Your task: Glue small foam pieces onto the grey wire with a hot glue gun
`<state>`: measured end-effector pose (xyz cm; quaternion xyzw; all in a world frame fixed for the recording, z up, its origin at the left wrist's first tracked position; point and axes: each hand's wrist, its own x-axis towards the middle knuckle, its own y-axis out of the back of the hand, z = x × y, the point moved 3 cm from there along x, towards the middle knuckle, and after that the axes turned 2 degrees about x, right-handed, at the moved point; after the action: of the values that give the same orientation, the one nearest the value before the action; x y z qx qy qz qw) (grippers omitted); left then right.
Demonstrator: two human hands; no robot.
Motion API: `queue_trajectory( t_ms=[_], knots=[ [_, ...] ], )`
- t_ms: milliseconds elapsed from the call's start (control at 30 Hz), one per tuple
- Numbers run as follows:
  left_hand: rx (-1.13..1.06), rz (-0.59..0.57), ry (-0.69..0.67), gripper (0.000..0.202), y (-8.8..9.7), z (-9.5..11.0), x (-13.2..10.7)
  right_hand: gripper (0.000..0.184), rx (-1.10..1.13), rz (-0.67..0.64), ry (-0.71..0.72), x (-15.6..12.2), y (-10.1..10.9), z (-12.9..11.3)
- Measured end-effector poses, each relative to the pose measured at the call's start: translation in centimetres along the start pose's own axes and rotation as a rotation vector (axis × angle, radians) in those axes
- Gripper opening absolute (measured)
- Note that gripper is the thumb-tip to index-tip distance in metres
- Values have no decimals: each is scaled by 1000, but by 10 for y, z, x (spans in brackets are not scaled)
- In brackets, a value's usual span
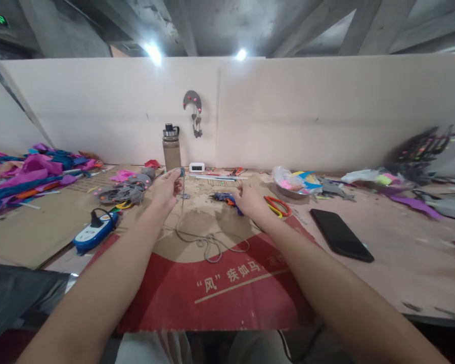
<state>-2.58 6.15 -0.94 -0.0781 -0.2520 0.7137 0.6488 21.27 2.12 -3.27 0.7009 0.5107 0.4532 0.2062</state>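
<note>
two hands (168,189) (251,202), one phone (341,235), one bottle (171,151)

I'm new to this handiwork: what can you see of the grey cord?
The cord is thin, grey and looks like yarn. Its upper stretch hangs from the pinched fingertips of the left hand; the rest lies in loose, uneven loops on the cardboard. Its ends are hard to make out.

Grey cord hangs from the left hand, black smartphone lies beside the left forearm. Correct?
Not quite: the black smartphone lies beside the right forearm, as the head view shows. The grey cord does hang from the left hand.
</note>
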Motion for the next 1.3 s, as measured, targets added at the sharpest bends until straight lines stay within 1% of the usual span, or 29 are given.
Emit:
queue_trajectory(
  t_ms=[33,67,133,233,367,467,533,633,667,733,833,967,1033,1167,1300],
  knots=[
    [43,-23,-9,19,-2,-2,-2,32,-67,-74,-58,2,-5,10],
    [72,-30,-21,22,-4,-4,-5,31,-110,-146,-86,3,-10,16],
    [101,-58,-35,25,-7,-7,-9,24,-123,-208,-117,1,-18,22],
    [109,-95,-23,26,-11,-10,-12,18,-85,-205,-146,-2,-23,22],
    [51,-111,22,26,-12,-12,-13,20,-30,-166,-191,1,-24,23],
    [32,-106,52,26,-12,-13,-12,21,52,-128,-198,6,-21,26],
    [36,-103,66,26,-12,-14,-12,25,162,-63,-163,7,-15,22],
    [34,-99,72,27,-10,-16,-12,29,459,44,-62,1,-1,4],
    [31,-92,74,28,-10,-16,-12,29,554,59,-38,-3,3,-3],
    [26,-72,82,29,-9,-17,-12,29,650,68,-8,-13,10,-19],
    [19,-43,95,31,-7,-17,-12,27,706,63,65,-27,16,-40],
    [16,-37,91,33,-8,-15,-13,30,847,-23,154,-36,14,-54],
    [16,-50,91,32,-9,-14,-14,30,848,-40,176,-38,13,-55],
    [32,-69,78,32,-10,-15,-16,23,720,-65,205,-39,9,-53],
    [64,-77,61,31,-11,-17,-16,23,630,-55,224,-40,9,-53]
  ],
)
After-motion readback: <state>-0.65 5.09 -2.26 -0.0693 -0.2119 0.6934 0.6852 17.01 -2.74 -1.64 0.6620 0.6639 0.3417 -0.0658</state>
